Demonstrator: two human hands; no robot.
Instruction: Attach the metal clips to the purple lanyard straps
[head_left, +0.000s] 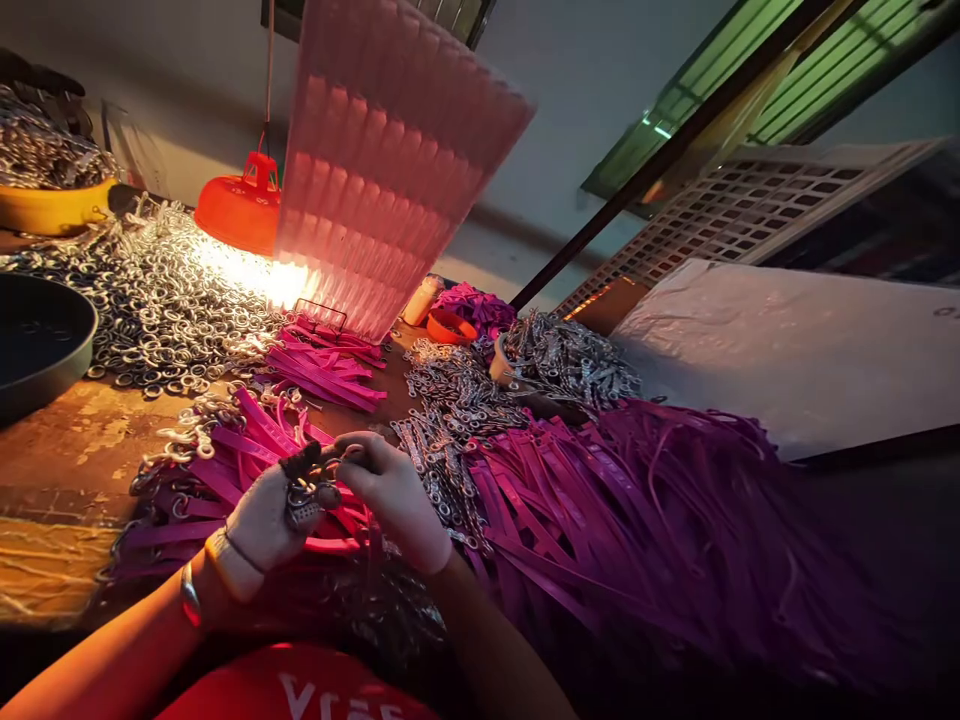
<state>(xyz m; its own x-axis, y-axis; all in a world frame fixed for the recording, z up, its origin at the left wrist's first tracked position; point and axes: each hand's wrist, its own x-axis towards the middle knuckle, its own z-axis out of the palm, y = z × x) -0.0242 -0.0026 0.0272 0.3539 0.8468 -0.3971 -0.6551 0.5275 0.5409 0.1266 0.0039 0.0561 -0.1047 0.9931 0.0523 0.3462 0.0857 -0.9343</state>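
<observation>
My left hand (262,520), in a white glove, holds a small bunch of metal clasps (306,498) against its palm. Its fingers meet those of my right hand (394,495), also gloved. Together they pinch a small metal piece and the end of a pink strap (330,545) that loops under both hands. Finished pink straps with rings (225,455) lie just beyond my left hand. A large heap of loose purple straps (637,510) spreads to the right of my right hand.
A pile of silver rings (161,300) covers the far left of the wooden table, lit by an orange lamp (244,210). Metal clasps (450,410) lie mid-table. A dark bowl (41,340) sits left, a yellow bowl (52,205) behind. A white bag (795,340) lies right.
</observation>
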